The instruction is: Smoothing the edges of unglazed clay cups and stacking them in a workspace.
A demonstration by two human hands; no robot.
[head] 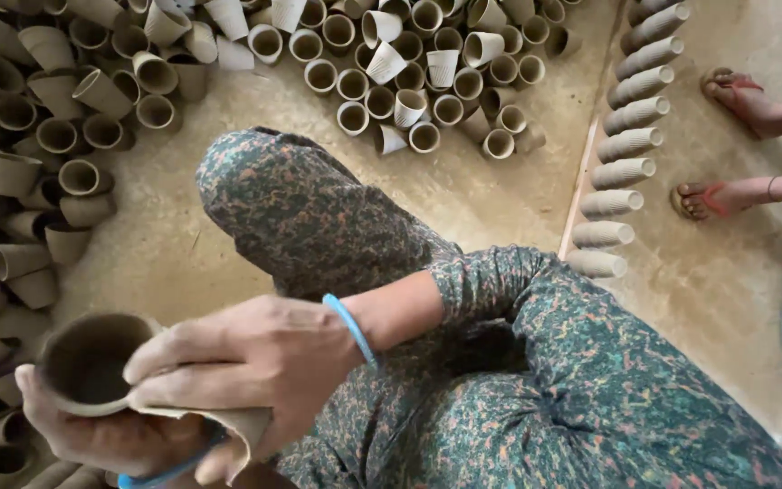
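Note:
An unfired grey-brown clay cup point(88, 360) sits at the lower left, its mouth facing up toward me. My left hand point(101, 435) cradles it from below, fingers wrapped under its base. My right hand point(246, 358) lies over the cup's side and rim, pressing a pale damp cloth point(237, 424) against the clay. A blue bangle point(352, 328) circles my right wrist, and another blue bangle shows at my left wrist. My bent knee in dark green patterned fabric point(300, 213) rises just behind the hands.
Several similar clay cups point(20, 172) lie heaped along the left and more clay cups point(409, 72) at the top. A row of ribbed cups point(631, 118) lines a wooden board at right. Another person's sandalled feet point(726, 145) stand at the far right on the dusty floor.

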